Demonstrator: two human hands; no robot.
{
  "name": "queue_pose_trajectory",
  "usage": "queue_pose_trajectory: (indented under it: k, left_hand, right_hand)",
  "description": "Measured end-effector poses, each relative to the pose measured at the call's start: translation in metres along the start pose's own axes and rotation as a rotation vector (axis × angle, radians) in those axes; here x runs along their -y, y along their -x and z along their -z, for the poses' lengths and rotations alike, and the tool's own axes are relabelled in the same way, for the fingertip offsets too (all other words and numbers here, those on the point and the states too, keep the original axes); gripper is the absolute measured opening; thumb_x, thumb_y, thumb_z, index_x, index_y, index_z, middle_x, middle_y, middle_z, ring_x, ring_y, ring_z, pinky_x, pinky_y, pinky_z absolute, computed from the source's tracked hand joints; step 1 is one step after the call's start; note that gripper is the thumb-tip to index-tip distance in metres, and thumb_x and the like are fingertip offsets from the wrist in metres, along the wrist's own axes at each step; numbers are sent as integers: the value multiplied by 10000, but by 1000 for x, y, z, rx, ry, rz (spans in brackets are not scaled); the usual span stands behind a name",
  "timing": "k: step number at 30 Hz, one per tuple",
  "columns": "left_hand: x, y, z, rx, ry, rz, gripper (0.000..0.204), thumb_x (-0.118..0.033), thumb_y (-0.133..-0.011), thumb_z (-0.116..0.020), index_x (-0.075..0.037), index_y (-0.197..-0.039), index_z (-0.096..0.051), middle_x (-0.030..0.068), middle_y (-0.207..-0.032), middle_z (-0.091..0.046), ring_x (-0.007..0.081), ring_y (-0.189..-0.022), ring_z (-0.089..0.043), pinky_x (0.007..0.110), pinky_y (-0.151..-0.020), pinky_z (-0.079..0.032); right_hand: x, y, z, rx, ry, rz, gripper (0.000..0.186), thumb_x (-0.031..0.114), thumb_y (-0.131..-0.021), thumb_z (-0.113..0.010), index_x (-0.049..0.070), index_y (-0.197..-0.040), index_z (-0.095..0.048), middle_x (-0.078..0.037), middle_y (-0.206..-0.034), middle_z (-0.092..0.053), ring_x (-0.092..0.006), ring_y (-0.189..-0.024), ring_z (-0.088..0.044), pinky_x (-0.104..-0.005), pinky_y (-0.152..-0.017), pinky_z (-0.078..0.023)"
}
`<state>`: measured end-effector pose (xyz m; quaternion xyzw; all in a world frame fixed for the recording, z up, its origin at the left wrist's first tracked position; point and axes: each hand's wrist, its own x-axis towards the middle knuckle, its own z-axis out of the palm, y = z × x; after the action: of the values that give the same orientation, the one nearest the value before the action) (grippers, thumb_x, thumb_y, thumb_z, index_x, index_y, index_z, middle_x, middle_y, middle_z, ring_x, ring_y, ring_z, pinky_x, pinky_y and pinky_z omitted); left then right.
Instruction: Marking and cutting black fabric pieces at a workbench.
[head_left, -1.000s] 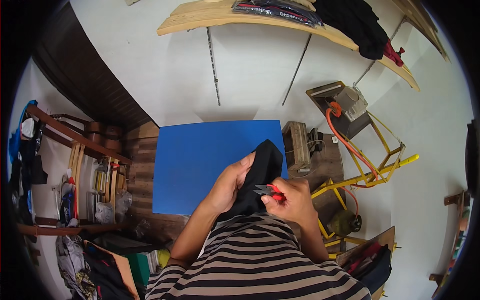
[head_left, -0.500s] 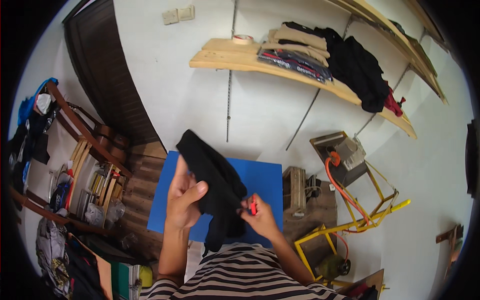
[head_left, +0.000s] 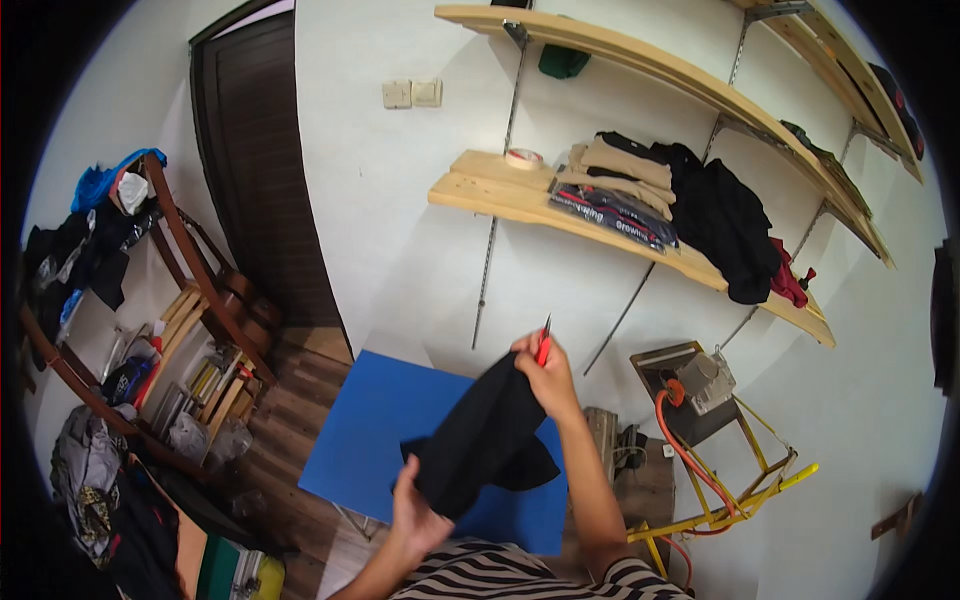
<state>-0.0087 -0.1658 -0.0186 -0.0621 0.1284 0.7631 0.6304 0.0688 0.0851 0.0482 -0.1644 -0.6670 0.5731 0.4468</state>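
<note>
A black cloth garment [head_left: 485, 430] is stretched slantwise above the blue tabletop [head_left: 375, 420], a loose part of it hanging to the right. At its upper end my right hand [head_left: 550, 380] is closed, pinching the cloth. The same hand also holds a small red-handled tool [head_left: 544, 348] with a thin, dark pointed tip sticking up; its exact kind is unclear. My left hand [head_left: 415, 522] grips the garment's lower left end, thumb raised along the edge and the other fingers partly hidden by the fabric.
Wooden wall shelves [head_left: 480, 190] carry folded clothes [head_left: 625, 175] and a tape roll [head_left: 524, 158]. To the right stands a yellow metal frame [head_left: 760, 490] with an orange hose [head_left: 690, 460]. A cluttered rack [head_left: 185, 230] stands left, near a dark door [head_left: 262, 170].
My right hand has risen with the red-handled tool and now holds the garment's upper end. My left hand has moved down to its lower end. The view has tilted upward.
</note>
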Motion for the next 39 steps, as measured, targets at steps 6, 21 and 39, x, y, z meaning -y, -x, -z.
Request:
queue_pose_trajectory:
  k: [6,21,39]
  left_hand:
    - [-2,11,4,-2,-110,333,474,-277,-903,-499,36,-1256,-540,144,-1286,-585,278,-1173,-567,397,-1033,-413]
    - [-37,-14,-15,545,-412,-130,565,-273,-922,-404,80,-1364,-405,164,-1436,-427,281,-1342,-390,385,-1128,-263]
    - [-29,15,-13,660,-258,89,679,-406,-880,-398,58,-1375,-378,141,-1376,-470,250,-1288,-404,371,-1099,-260]
  right_hand:
    - [-69,51,7,-2,-17,-155,200,-62,-824,-542,68,-793,-394,-72,-883,-591,-153,-938,-577,-270,-832,-436]
    - [13,156,-35,-359,579,-223,267,278,-971,-522,29,-1066,-525,-215,-852,-598,-380,-786,-596,-407,-695,-466]
    - [75,190,-118,-125,716,15,410,195,-789,-751,4,-1048,-497,-114,-757,-649,-215,-624,-665,-286,-556,-500]
